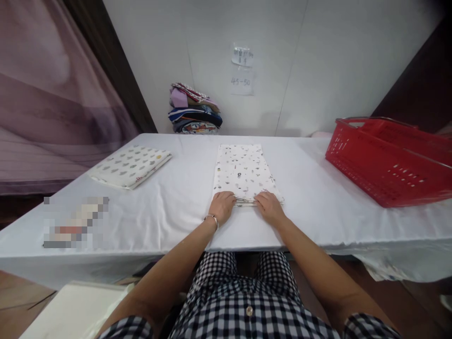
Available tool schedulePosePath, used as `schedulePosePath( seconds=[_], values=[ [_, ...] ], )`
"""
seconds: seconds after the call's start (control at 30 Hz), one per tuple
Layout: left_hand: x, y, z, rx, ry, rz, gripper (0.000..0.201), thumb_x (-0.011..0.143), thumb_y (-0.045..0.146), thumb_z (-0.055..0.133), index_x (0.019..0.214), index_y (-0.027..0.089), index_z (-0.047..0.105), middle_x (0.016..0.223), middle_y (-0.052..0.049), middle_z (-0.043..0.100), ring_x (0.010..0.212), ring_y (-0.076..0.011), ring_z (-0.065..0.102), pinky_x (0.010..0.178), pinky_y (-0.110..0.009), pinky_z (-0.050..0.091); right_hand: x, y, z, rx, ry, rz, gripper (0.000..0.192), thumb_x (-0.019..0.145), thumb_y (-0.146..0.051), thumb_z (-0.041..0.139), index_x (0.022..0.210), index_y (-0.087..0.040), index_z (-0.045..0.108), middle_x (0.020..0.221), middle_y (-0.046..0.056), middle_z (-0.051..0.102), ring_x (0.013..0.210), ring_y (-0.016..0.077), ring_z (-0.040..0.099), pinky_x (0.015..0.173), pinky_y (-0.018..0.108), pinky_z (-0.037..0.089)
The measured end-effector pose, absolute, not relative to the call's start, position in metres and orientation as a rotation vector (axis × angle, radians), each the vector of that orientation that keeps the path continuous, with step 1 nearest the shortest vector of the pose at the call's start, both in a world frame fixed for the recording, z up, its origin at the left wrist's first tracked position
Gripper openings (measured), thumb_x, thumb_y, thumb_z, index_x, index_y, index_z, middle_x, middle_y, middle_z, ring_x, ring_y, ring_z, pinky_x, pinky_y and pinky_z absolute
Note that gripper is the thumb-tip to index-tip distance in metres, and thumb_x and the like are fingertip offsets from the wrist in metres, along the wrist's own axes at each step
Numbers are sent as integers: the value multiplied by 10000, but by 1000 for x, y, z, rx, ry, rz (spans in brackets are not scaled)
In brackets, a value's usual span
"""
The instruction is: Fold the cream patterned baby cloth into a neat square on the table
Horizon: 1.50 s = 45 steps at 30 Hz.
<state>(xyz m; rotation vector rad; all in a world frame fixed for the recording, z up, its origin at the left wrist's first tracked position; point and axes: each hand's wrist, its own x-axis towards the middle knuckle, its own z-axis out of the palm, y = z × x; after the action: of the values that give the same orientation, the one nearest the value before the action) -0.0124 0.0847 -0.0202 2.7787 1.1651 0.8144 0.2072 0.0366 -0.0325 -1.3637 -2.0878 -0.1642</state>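
A white cloth [243, 169] with small dark printed figures lies folded in a long rectangle on the table, several layers showing at its near edge. At that edge's left corner, my left hand [222, 207] has its fingers closed on the layers. A bracelet circles the left wrist. Across from it, my right hand [270, 207] grips the near edge toward the right corner, thumb and fingers around the layers. Parts of both hands' fingertips are hidden by the cloth.
Another folded white printed cloth [130, 165] lies to the left, above a blurred-out item [76, 223]. A red plastic basket [391, 160] stands at the right. Folded clothes [195, 110] are piled against the wall at the back. The table [307, 188] has a white cover.
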Motion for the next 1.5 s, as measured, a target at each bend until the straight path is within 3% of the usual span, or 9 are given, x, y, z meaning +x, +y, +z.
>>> schedulePosePath(
  seconds=[0.33,0.47,0.6,1.07,1.37,1.5],
  values=[
    [-19,79,-23,2873,1178,810,273,776,39,426,820,206,639,1150,-63,575,1046,-207,503,880,-387,388,205,39,-33,-1427,-2071,-210,190,898,-200,394,863,-171,579,850,67,572,810,194,476,757,340,351],
    [-22,75,-21,2891,1186,756,247,811,124,458,930,232,645,1184,-63,560,1089,-221,480,889,-408,378,206,39,-33,-1417,-2068,-197,194,899,-208,394,876,-176,583,856,66,574,816,193,481,754,341,354],
    [-21,76,-23,2877,1268,710,170,833,224,491,877,223,655,1185,-61,565,1095,-238,475,885,-418,377,206,40,-35,-1407,-2066,-189,196,899,-208,392,886,-178,586,860,64,575,817,192,481,761,342,357],
    [-22,83,-27,2792,1271,697,189,842,240,485,905,238,663,1177,-42,577,1060,-230,507,893,-427,397,205,40,-34,-1393,-2072,-221,197,899,-209,395,864,-179,587,839,63,574,798,190,476,732,329,356],
    [-16,87,-13,2551,1307,696,112,727,147,585,666,220,644,1104,-23,600,1005,-214,543,883,-408,419,205,42,-37,-1389,-2059,-223,188,901,-215,405,861,-178,585,840,62,578,805,191,475,736,330,364],
    [-23,81,-13,2624,1200,805,111,761,150,552,719,212,634,1118,-38,581,1050,-205,510,896,-394,407,205,40,-35,-1372,-2057,-206,185,898,-210,405,879,-178,587,863,66,582,823,192,482,750,335,367]
  ],
)
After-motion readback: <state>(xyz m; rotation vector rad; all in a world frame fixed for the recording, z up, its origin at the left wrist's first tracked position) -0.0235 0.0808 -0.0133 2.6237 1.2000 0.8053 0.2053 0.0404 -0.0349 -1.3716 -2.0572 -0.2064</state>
